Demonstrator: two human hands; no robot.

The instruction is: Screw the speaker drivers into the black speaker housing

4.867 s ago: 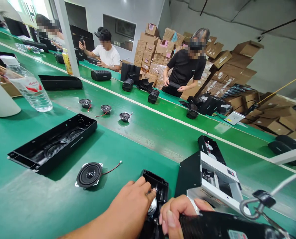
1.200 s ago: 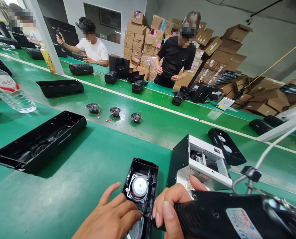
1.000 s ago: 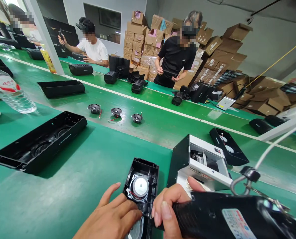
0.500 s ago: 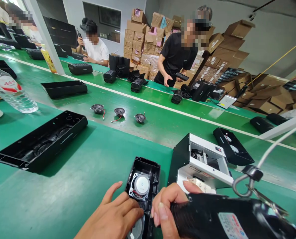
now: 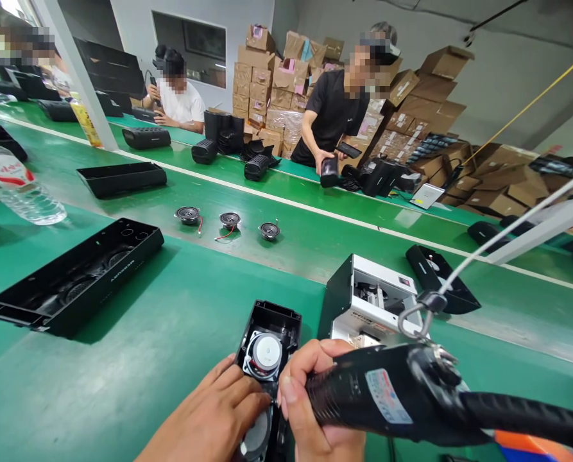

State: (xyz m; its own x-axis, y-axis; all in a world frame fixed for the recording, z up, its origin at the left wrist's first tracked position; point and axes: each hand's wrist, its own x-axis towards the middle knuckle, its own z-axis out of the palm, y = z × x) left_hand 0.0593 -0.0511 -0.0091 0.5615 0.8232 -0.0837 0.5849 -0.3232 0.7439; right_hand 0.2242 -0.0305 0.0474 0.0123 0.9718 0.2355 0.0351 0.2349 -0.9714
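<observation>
Both hands at a speaker housing [image 5: 273, 316] on the green table [image 5: 180, 301].
Right hand [image 5: 299, 385]: fingers clamped round a driver [image 5: 348, 393] (cable-hung); left hand [image 5: 213, 410]: fingertips inside, pinching or apart, cannot tell.

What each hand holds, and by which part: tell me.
The right hand grips the black power tool by its ribbed front. The left hand is at the open case; whether it holds anything is hidden.

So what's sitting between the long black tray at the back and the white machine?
Three small round speakers, in a row, two with red wires showing. The head view has them between the black tray and the white machine.
</observation>
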